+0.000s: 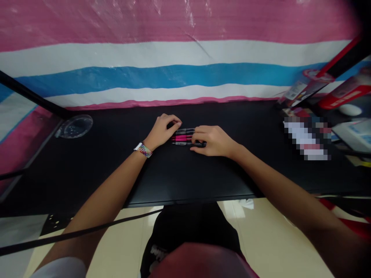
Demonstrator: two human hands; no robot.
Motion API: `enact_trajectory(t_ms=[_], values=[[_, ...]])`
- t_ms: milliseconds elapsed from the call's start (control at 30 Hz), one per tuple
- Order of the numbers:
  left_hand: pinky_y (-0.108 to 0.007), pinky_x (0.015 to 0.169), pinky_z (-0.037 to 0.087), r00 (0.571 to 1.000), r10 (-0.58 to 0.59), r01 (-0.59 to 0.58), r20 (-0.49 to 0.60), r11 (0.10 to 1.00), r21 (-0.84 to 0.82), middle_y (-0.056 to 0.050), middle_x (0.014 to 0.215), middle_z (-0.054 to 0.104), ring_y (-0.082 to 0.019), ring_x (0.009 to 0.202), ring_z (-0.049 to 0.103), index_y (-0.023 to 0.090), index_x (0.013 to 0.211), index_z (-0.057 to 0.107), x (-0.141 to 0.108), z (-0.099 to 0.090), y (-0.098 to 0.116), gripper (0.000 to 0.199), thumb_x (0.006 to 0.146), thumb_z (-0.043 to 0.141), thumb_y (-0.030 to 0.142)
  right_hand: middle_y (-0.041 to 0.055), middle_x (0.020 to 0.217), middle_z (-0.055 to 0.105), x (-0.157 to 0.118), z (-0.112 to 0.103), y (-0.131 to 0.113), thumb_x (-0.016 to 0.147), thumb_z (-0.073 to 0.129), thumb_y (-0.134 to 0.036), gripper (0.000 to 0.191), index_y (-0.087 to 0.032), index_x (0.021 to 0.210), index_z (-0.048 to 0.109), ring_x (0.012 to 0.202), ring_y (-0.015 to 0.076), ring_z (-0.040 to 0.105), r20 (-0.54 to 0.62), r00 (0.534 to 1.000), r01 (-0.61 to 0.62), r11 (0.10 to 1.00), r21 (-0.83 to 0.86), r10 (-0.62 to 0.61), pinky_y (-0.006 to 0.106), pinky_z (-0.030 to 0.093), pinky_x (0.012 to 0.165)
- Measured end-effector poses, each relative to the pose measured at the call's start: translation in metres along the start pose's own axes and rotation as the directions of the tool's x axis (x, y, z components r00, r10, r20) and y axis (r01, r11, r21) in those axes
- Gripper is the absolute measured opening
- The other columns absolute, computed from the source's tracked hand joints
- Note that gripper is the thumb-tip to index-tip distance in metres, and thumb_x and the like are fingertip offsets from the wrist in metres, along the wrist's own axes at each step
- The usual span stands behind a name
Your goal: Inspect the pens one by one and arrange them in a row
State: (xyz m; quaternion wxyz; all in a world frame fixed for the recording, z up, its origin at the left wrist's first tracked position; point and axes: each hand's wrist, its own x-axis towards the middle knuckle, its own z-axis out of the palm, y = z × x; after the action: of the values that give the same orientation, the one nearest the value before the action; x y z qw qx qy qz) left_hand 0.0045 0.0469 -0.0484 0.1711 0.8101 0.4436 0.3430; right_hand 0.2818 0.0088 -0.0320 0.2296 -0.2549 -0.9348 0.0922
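Several pens lie side by side in a short row on the black tabletop (pixel 162 175). A pink pen (pixel 182 138) shows in the middle, with a grey and black pen (pixel 181 143) nearest me. My right hand (pixel 214 141) is curled over the right ends of the row, fingers on the far side and thumb on the near side. My left hand (pixel 162 131), with a multicoloured band (pixel 143 150) on its wrist, is at the left ends. Its thumb and index fingertips come together beside the far pen; what is between them is hidden.
A clear round plastic lid or dish (pixel 77 126) lies at the left. On the right stand a clear plastic cup (pixel 304 87), a red container (pixel 344 92), a white rounded object (pixel 350 110) and a blurred-out item (pixel 307 139). A striped sheet (pixel 179 77) hangs behind the table.
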Motion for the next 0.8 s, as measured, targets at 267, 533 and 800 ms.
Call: enact_trajectory(t_ms=[267,533,800], values=[[-0.05,0.1,0.048,1.0,0.019,-0.019,-0.015,1.0,0.012,-0.004,0.106,0.086,-0.03,0.104,0.072,0.029,0.105,0.079,-0.001,0.0,0.001,0.015,0.103,0.067,0.038,0.0067,0.099,0.079,0.0,-0.002,0.004,0.097,0.076,-0.025,0.005,-0.023,0.096,0.081,0.096,0.0264,0.068,0.001,1.0,0.01,0.997,0.074,-0.01,0.039,0.049,0.078],[-0.051,0.101,0.049,0.988,0.132,-0.131,-0.082,0.991,0.02,-0.005,0.098,0.084,-0.029,0.098,0.073,0.027,0.097,0.076,-0.006,-0.007,0.022,0.029,0.109,0.06,0.048,0.0039,0.093,0.078,0.004,-0.001,0.006,0.095,0.077,-0.028,0.005,-0.026,0.094,0.081,0.088,0.0233,0.069,-0.171,0.972,-0.077,0.91,0.407,0.158,0.039,0.055,0.083],[-0.046,0.091,0.056,0.959,0.223,-0.213,-0.173,0.974,0.077,-0.005,0.093,0.082,-0.026,0.091,0.072,0.025,0.092,0.075,-0.009,-0.002,0.032,0.022,0.106,0.071,0.041,0.0043,0.089,0.078,0.01,0.0,0.016,0.092,0.084,-0.047,0.024,-0.024,0.09,0.085,0.076,0.0185,0.064,-0.22,0.815,-0.256,0.674,0.693,0.536,0.035,0.053,0.072]])
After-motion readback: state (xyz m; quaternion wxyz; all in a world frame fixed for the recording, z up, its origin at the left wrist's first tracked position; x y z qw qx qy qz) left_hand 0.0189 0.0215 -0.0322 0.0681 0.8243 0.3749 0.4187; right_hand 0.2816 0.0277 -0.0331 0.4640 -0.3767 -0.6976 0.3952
